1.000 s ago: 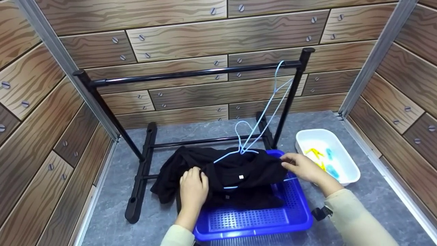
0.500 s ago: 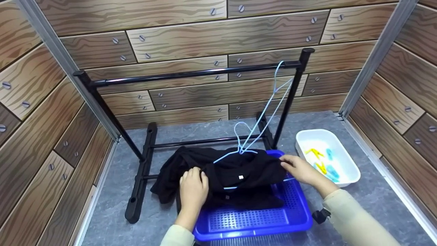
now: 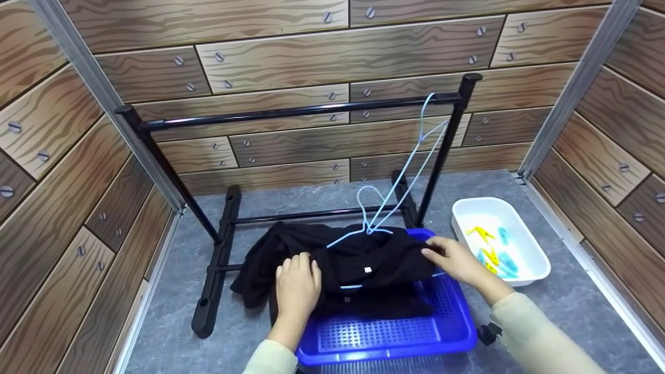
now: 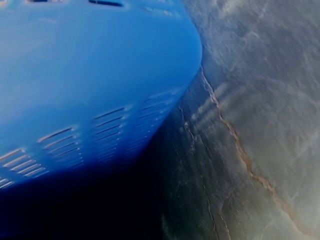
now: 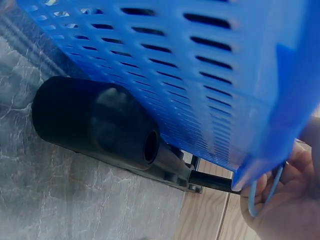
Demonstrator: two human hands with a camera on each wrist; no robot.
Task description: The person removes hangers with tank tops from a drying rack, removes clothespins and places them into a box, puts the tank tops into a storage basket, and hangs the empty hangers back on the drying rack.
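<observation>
A black shirt (image 3: pixel 353 267) with a small white tag at its collar lies over the blue basket (image 3: pixel 379 353), its left part spilling past the basket's side. A light blue wire hanger (image 3: pixel 345 239) sits in it, with the hook standing out of the neck. My left hand (image 3: pixel 297 283) grips the shirt near the left shoulder, fingers bent over the cloth. At the right shoulder my right hand (image 3: pixel 457 262) pinches the cloth between thumb and fingers. Seen from the right wrist, the hanger's bent end (image 5: pixel 265 200) lies against the curled fingers. Another dark cloth (image 3: pixel 379 306) lies lower in the basket.
Behind the basket stands a black clothes rack (image 3: pixel 301 111). A second blue hanger (image 3: pixel 408 161) hangs from its bar at the right end. On the floor at right is a white tub (image 3: pixel 540 267) with yellow and blue clothes pegs (image 3: pixel 491 257).
My right hand has shifted slightly left along the shirt's shoulder. The left hand keeps its place on the cloth. The head view has turned a little.
</observation>
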